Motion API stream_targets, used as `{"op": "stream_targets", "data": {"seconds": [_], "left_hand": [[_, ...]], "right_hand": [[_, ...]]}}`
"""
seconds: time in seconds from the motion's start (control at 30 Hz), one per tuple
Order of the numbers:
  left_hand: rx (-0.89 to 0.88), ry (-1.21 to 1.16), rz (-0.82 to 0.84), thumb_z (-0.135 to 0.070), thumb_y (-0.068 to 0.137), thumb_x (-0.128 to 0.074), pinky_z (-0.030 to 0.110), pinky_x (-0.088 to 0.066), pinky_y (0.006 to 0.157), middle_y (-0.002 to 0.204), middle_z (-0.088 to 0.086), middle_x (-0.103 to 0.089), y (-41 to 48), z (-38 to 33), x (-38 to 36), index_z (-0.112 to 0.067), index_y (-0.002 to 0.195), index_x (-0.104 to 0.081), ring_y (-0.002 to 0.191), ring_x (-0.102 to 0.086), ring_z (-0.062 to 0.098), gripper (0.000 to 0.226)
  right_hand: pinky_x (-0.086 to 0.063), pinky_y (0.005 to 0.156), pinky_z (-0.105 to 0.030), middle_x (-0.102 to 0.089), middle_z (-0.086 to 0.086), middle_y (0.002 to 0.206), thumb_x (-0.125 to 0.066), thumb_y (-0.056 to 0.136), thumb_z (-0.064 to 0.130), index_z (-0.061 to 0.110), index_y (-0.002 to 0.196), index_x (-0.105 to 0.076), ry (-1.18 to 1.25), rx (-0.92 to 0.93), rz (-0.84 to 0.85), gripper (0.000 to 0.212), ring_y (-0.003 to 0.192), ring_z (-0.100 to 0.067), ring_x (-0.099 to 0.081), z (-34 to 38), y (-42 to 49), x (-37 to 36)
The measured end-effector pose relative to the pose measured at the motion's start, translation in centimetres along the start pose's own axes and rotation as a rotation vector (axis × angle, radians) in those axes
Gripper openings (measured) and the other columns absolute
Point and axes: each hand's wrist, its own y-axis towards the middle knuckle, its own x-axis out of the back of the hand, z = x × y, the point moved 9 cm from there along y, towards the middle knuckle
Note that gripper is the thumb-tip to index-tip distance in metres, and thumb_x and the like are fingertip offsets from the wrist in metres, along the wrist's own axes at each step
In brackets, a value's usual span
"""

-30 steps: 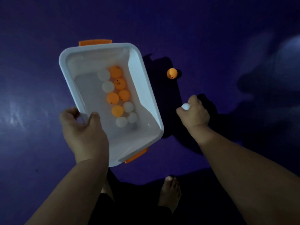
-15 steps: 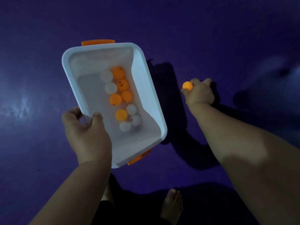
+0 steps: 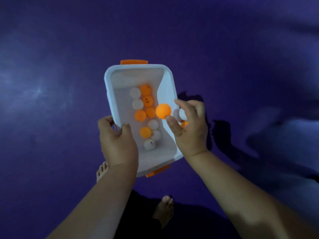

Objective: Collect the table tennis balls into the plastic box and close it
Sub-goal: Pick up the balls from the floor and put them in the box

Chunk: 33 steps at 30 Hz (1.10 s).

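A white plastic box (image 3: 140, 67) with orange latches is held up above the purple floor. My left hand (image 3: 117, 142) grips its left rim, thumb inside the wall. Several white and orange table tennis balls (image 3: 146, 116) lie in a line along the box bottom. My right hand (image 3: 189, 128) hovers over the box's right rim with its fingers curled. An orange ball (image 3: 163, 110) sits at its thumb tip over the box. A white ball (image 3: 182, 113) and part of another orange ball (image 3: 184, 124) show inside the palm. No lid is in view.
The purple floor (image 3: 69, 66) fills the view, with dark shadows to the right of the box. My bare feet show below the box, the right foot (image 3: 164, 209) and the toes of the left foot (image 3: 102, 169).
My right hand took the orange ball off the floor and came back left over the box's right rim. The box now sits nearer the middle of the view.
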Motion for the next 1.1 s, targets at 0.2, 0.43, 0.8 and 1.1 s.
{"op": "stream_targets", "data": {"seconds": [0.2,0.43,0.8,1.1], "left_hand": [[0.026,-0.054,-0.013,-0.017,0.091,-0.056,0.023,-0.039,0.055,0.069,-0.01,-0.049,-4.2,-5.3,5.4,-0.022,0.099,-0.045,0.058,-0.049,-0.001,0.014],[0.061,-0.17,-0.079,-0.015,0.091,-0.056,0.02,-0.036,0.054,0.072,-0.012,-0.05,-9.5,-11.1,14.5,-0.02,0.103,-0.047,0.063,-0.047,0.001,0.016],[0.195,-0.271,-0.176,-0.019,0.09,-0.053,0.031,-0.043,0.056,0.078,-0.006,-0.056,-12.0,-11.0,29.1,-0.025,0.097,-0.046,0.071,-0.056,0.022,0.011],[0.317,-0.251,-0.263,-0.02,0.092,-0.05,0.005,-0.034,0.055,0.08,-0.006,-0.06,-5.1,-6.4,42.5,-0.024,0.098,-0.047,0.062,-0.049,0.005,0.008]], "right_hand": [[-0.047,0.08,-0.031,-0.056,0.002,0.121,-0.063,0.082,0.025,0.021,0.126,-0.043,0.001,-0.108,0.319,0.049,0.099,-0.017,-0.057,7.9,-0.3,2.3],[-0.039,0.063,-0.016,-0.038,0.022,0.105,-0.057,0.083,0.049,0.023,0.123,-0.042,-0.085,0.187,0.463,0.05,0.076,-0.001,-0.049,19.9,-2.0,7.8],[-0.037,0.077,-0.004,-0.04,0.024,0.106,-0.041,0.096,0.021,0.03,0.113,-0.04,0.075,0.19,0.499,0.019,0.102,0.007,-0.042,34.5,-5.0,8.5],[-0.05,0.078,-0.025,-0.055,0.024,0.095,-0.042,0.095,0.027,0.04,0.098,-0.047,-0.068,0.143,0.614,0.015,0.092,0.0,-0.055,44.1,-7.5,-3.2]]}}
